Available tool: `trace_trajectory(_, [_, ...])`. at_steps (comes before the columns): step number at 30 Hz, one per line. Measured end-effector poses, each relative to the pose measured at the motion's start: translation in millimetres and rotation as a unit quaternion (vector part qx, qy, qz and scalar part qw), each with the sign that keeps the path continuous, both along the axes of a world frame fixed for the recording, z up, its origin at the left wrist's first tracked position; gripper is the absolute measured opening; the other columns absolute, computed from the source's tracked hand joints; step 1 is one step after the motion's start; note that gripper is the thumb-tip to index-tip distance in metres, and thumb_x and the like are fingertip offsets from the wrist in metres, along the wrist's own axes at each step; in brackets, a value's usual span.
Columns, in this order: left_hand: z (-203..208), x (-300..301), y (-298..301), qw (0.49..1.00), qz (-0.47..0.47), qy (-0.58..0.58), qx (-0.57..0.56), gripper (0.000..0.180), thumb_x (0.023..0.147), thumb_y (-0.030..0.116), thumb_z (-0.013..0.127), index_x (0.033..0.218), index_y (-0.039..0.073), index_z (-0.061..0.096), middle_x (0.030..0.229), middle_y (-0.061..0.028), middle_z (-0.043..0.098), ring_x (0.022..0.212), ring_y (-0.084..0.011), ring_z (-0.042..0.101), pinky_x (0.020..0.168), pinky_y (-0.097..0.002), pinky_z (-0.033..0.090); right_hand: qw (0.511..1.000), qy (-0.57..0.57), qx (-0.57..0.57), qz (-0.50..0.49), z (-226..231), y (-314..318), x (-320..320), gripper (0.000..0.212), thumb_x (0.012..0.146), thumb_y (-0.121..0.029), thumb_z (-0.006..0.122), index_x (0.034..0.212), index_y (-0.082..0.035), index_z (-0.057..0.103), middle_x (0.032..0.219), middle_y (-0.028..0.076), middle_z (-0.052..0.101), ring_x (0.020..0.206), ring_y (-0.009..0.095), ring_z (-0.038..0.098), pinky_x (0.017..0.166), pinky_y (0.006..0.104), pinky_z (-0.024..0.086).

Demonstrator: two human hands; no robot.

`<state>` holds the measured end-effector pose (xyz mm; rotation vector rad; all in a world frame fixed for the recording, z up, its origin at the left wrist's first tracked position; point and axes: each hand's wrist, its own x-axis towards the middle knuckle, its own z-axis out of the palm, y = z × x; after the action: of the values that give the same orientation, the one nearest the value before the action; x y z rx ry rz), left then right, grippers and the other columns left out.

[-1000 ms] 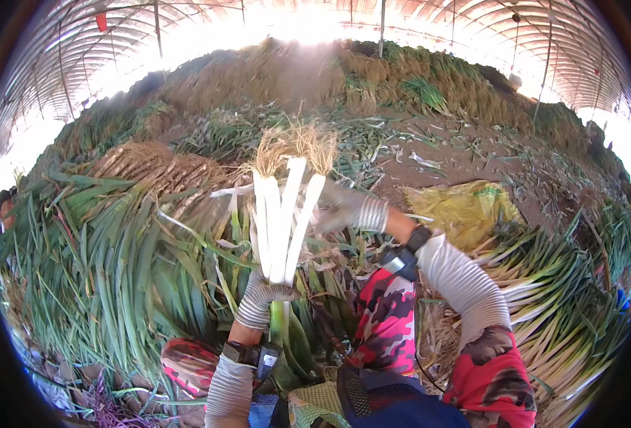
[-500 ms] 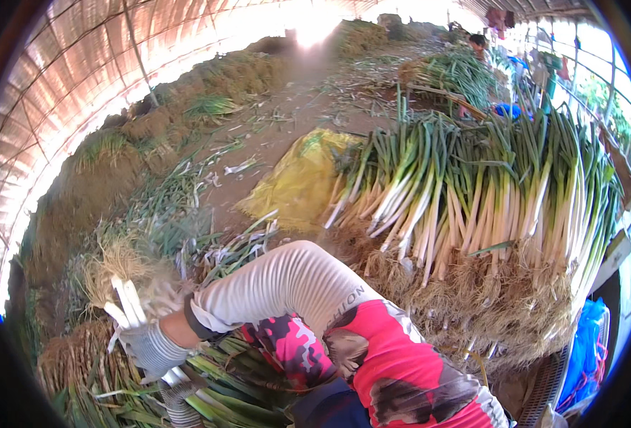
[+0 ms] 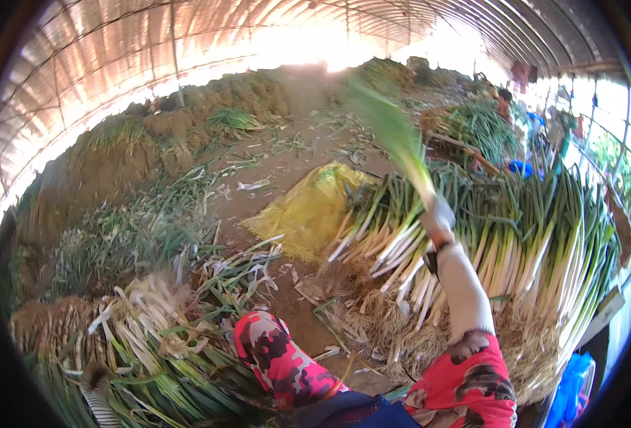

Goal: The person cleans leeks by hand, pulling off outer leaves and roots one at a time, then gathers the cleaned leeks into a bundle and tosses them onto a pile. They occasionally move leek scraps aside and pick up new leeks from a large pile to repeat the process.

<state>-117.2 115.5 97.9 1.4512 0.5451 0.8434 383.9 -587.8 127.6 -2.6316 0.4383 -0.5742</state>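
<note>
My right hand [image 3: 440, 216], in a pale glove, is closed around a bunch of long green onions [image 3: 394, 132]. Its leaves point up and away and are smeared by motion. The hand is above the left part of a big row of green onions [image 3: 515, 235], which lie with leaves to the far side and roots toward me. At the lower left, my left hand [image 3: 100, 399], in a striped grey glove, is over the leaves of a second heap of green onions [image 3: 158, 349]. Its fingers are blurred, so its grip cannot be made out.
A yellow mesh sack [image 3: 304, 210] lies on the dirt floor left of the row. Loose leaf trimmings [image 3: 137, 228] cover the left side. Stacked, dry-looking bundles [image 3: 94, 178] line the far left. A blue bag [image 3: 572, 385] is at lower right. Another person [image 3: 504, 103] is in the background.
My right hand has swung from the lower-left heap across to the right row, carrying the green onions. My left hand has moved a little left, and the view has shifted.
</note>
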Motion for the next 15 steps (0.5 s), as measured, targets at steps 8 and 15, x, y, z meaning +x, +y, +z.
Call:
trace_trajectory(8, [-61.3,6.7,-85.9,0.964,-0.043,0.261,0.007,0.02,0.073,0.017,0.063,0.084,0.001,0.062,0.074,-0.0035,0.06,0.064,-0.0141,0.055,0.058,-0.0252,0.044,0.905,0.364,-0.178,0.128,-267.5,-73.9,-74.5,0.041,0.072,-0.021,0.058,0.109,-0.006,0.055,0.109,0.019,0.057,0.101,0.032,0.055,0.085,0.0361,0.044])
trace_trajectory(15, [-149.9,30.2,-59.5,0.934,-0.042,0.35,-0.058,0.031,0.067,0.015,0.068,0.094,0.001,0.063,0.078,-0.0074,0.064,0.07,-0.0164,0.061,0.062,-0.027,0.05,0.816,0.245,-0.294,0.433,-186.5,138.6,-64.2,0.04,0.075,-0.038,0.056,0.103,-0.009,0.059,0.1,0.022,0.059,0.094,0.038,0.056,0.081,0.0433,0.045])
